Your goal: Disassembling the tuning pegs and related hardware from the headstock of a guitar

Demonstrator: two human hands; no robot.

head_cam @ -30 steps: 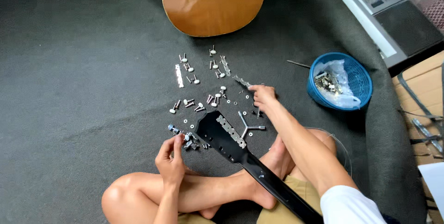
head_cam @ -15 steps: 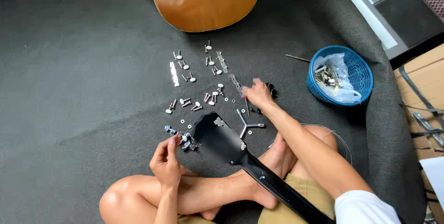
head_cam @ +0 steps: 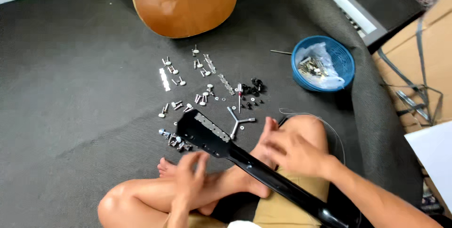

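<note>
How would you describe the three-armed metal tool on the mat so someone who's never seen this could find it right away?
Start at the black guitar headstock lying across the person's legs on the dark mat. Just right of its tip, above the right hand, lies the three-armed tool. Unlike the small silver tuning pegs scattered around, it is a larger Y-shaped piece with three spokes.
</note>
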